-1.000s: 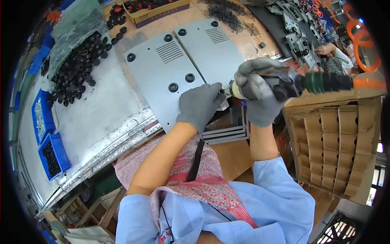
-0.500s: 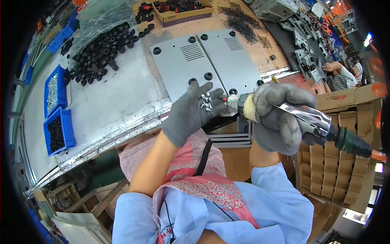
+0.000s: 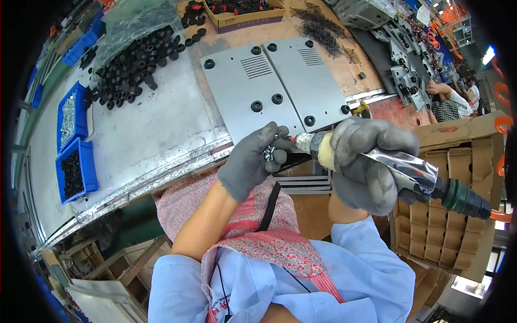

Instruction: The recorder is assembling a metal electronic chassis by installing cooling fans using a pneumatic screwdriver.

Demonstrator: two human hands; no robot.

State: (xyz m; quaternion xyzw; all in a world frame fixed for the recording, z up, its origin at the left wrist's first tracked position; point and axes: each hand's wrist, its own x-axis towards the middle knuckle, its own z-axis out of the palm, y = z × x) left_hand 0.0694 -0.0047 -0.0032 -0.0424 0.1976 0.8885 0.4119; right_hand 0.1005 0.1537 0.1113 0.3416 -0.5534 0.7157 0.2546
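Observation:
My left hand (image 3: 250, 159), in a grey glove, is curled around several small silver screws (image 3: 269, 154), with the fingertips pinched near the tool's tip. In my gloved right hand (image 3: 371, 159) is a pneumatic screwdriver (image 3: 401, 167), held sideways with its red tip pointing left at the left fingers. Whether a screw sits on that tip is too small to tell. Just beyond both hands, two grey metal panels (image 3: 242, 81) lie side by side on the table. Black round rubber feet (image 3: 256, 106) stand on them near the corners.
A heap of black rubber feet (image 3: 129, 70) lies at the left. Two blue bins hold silver screws (image 3: 68, 121) and black screws (image 3: 72, 175). Behind the panels are a cardboard box (image 3: 245, 21) and dark wire springs (image 3: 323, 35). A divided carton (image 3: 439, 215) stands at right; a co-worker (image 3: 452, 105) sits beyond.
My left fingers have curled in from an open palm, closing over the screws and pinching at the screwdriver's tip. The screwdriver has shifted slightly left.

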